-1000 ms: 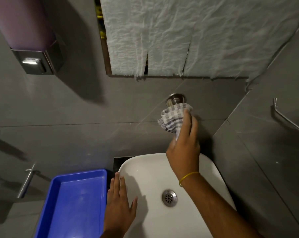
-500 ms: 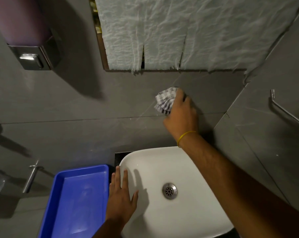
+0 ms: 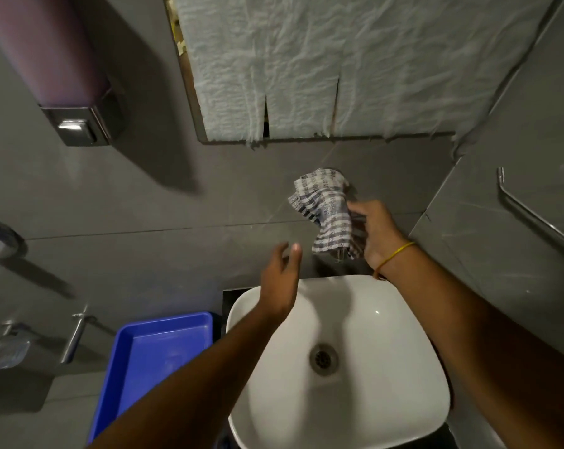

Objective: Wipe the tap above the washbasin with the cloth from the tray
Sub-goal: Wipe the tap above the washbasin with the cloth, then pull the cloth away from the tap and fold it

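The cloth (image 3: 326, 212), checked and bunched, is draped over the wall tap (image 3: 340, 258) above the basin (image 3: 403, 319), gripped by the right hand (image 3: 376, 234). The left hand (image 3: 279, 280) hangs loose with fingers spread, just left of it. The blue tray (image 3: 151, 361) sits beside the basin.

The scene was dim and grey; light came from above, throwing long dark shadows down the wall left of the left hand (image 3: 279, 280); that hand was smeared with motion blur; a small glare spot sat on the washbasin (image 3: 339, 367) rim below the right hand (image 3: 376, 236); straight lines bowed toward the frame edges; far corners looked soft.
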